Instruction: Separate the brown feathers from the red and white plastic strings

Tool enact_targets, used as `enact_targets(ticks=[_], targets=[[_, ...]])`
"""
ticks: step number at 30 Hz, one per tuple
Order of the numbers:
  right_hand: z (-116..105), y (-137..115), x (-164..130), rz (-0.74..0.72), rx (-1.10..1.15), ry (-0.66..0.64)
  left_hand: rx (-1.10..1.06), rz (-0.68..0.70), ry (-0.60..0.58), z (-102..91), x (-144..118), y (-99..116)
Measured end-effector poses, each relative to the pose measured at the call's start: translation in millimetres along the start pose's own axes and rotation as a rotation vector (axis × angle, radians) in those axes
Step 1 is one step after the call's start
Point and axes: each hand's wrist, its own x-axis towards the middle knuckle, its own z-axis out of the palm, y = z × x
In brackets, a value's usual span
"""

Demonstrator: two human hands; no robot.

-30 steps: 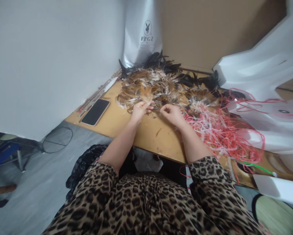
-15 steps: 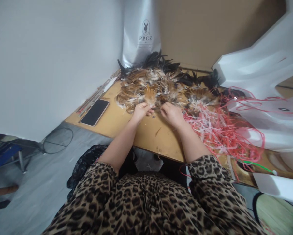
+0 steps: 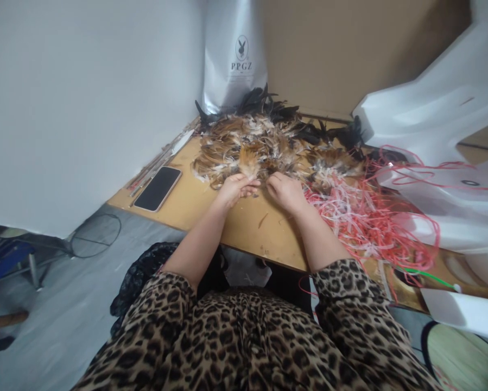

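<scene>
Compared with a second ago: left hand closed on small tuft of orange-brown feathers, now lifted slightly off loose brown-and-white feather pile on far side of wooden worktop. Right hand drawn in close — fingers curled, contents not discernible. Tangle of red and pink plastic strips crowding right; black smartphone left.

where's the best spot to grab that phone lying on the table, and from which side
Judging by its pose, take the phone by its two long edges near the middle, coming down from above. It lies flat and face up on the table, so only the thin sides offer purchase. Its near end, by the table's edge, looks freest; thin rods lie close along the far long side.
</scene>
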Motion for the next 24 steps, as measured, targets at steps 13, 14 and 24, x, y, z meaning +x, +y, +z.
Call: enact_targets(ticks=[13, 14, 24], targets=[[0.8, -0.8, -0.6, 0.006, 0.005, -0.016, -0.004, -0.062, -0.098, 1.3, -3.0, -0.3], [1.3, -0.5, -0.8, 0.012, 0.011, -0.012, -0.017, -0.058, -0.099, 0.9, -2.8, -0.4], [4.8, -1.1, 2.4, 0.211, 0.483, 0.211, -0.068, -0.052, -0.069, 1.0, -2.4, 1.3]])
